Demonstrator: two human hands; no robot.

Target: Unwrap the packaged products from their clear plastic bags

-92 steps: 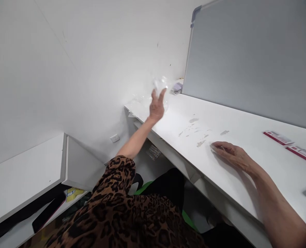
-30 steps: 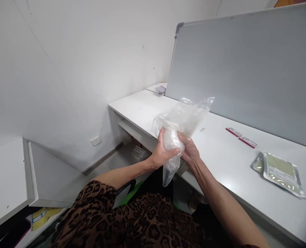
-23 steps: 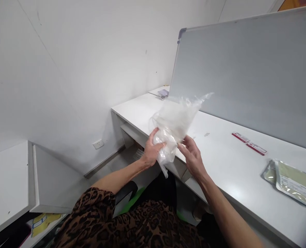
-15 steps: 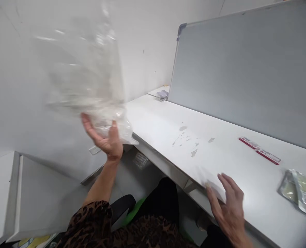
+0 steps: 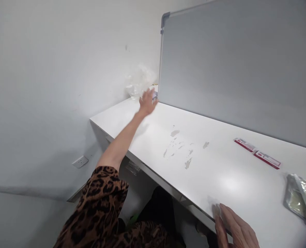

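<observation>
My left hand (image 5: 147,102) reaches out over the far left part of the desk (image 5: 111,115), open, with its fingers spread. Just beyond it a clear, crumpled plastic bag (image 5: 139,81) stands against the wall, and I see no grip on it. Part of a small packet (image 5: 155,95) shows behind the fingers, beside the whiteboard's lower corner. Low in the view, my right hand (image 5: 235,225) rests at the desk's front edge. Its fingers are stretched out and loose, with nothing visible in them; the frame cuts off the wrist.
A large whiteboard (image 5: 235,65) stands along the back of the desk. Two red-and-white labels (image 5: 257,153) lie toward the right. Foil-like packets (image 5: 301,198) sit at the right edge. A power outlet (image 5: 80,162) is on the left wall.
My left hand has carried the plastic bag from the left over to the desk's far corner and let go of it. My right hand has moved slightly down in the view.
</observation>
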